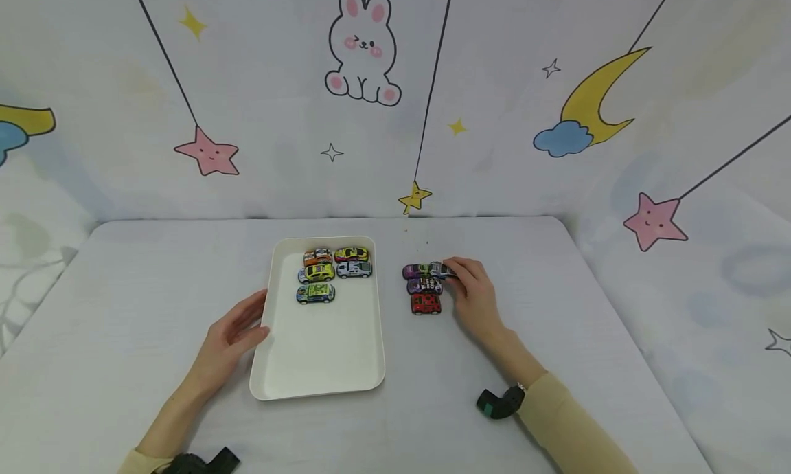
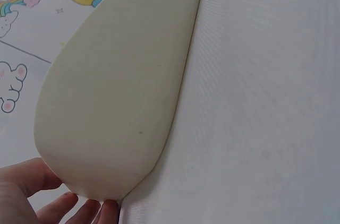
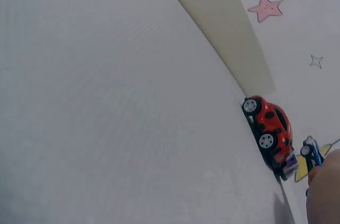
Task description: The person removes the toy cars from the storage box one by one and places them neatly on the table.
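Note:
My left hand [image 1: 231, 336] holds the left rim of a white tray [image 1: 318, 354]; its fingertips [image 2: 109, 205] are at the outer wall in the left wrist view. On the table's right, my right hand [image 1: 478, 299] pinches a small silver toy car [image 1: 440, 270] between thumb and fingers. That toy car [image 3: 312, 151] shows beyond the red one in the right wrist view. Close beside this hand are a purple-and-green toy car [image 1: 414, 271], a dark purple toy car [image 1: 424, 286] and a red, black-spotted toy car [image 1: 426, 303].
Several toy cars stand at the tray's far end, among them a yellow one [image 1: 316, 273], a silver one [image 1: 354, 269] and a green one [image 1: 316, 293]. A white cloth covers the table [image 1: 161, 275]. Behind it hangs a printed backdrop [image 1: 278, 82].

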Demonstrator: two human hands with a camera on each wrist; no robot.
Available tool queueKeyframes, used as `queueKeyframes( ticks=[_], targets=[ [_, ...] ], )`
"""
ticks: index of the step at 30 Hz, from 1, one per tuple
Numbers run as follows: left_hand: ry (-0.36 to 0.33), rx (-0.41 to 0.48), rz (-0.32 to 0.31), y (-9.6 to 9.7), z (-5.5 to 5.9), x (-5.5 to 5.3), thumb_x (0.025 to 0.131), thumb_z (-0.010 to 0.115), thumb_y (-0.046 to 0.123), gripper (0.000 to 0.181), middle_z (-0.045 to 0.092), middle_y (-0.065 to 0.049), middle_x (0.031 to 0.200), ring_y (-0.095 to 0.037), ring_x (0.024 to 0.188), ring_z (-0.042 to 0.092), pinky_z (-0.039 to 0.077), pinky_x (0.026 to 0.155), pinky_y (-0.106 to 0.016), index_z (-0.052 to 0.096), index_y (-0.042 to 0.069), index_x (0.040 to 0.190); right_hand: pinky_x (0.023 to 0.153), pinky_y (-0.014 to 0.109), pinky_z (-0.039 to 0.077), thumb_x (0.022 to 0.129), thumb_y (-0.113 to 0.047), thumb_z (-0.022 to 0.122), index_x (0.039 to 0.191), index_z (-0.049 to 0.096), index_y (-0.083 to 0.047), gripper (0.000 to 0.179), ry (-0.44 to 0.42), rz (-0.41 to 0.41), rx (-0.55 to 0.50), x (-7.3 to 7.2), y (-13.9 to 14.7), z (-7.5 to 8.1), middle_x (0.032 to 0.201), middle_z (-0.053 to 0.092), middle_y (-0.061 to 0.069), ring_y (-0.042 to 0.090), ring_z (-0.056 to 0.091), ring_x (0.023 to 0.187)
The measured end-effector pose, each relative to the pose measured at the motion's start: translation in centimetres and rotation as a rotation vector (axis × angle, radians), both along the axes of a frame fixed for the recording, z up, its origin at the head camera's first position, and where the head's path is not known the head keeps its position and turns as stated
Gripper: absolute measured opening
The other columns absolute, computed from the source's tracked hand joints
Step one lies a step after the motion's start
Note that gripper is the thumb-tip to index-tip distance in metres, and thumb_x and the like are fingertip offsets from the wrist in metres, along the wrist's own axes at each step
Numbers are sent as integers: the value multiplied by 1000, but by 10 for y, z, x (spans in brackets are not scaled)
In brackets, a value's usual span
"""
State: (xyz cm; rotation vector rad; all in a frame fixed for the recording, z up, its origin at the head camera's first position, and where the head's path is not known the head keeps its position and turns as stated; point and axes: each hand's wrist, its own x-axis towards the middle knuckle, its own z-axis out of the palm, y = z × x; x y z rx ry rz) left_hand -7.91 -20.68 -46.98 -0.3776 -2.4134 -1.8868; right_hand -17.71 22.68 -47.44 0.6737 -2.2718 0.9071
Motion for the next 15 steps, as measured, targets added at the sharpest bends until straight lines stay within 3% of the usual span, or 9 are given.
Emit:
queueKeyframes(
  ticks=[15],
  targets=[
    [-9,-4,-4,-1,1,0,98,60,3,57,39,-33,150,7,129,48,46,99,-10,38,-4,150,95,44,51,81,18,68,118,68,4,39,-75,-46,58,-11,19,-7,116,65,17,33,59,109]
  ],
)
